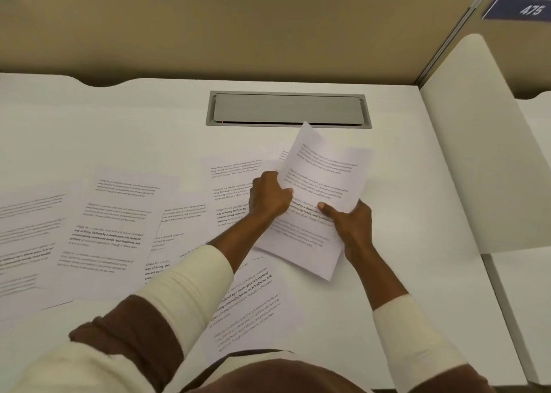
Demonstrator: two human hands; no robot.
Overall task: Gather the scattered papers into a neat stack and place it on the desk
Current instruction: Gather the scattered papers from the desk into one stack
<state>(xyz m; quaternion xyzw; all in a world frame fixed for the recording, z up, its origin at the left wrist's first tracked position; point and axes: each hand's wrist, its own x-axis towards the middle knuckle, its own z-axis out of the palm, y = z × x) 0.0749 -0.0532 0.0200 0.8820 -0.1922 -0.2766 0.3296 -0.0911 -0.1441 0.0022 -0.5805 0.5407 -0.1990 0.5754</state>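
1. Curled round the lower right edge of the held sheets (pixel 323 172): right hand (pixel 350 222), thumb pressed on the printed face.
2. Gripping the left edge of the same sheets: left hand (pixel 268 194), fingers bent.
3. Held sheets lifted and tilted above the white bench (pixel 387 303), top corner near the grey cable hatch (pixel 287 109).
4. Lying flat and overlapping across the left and middle of the bench: loose papers (pixel 116 228), one partly under the left forearm.
5. On the partition, upper right: blue plate (pixel 518 7) marked 475.
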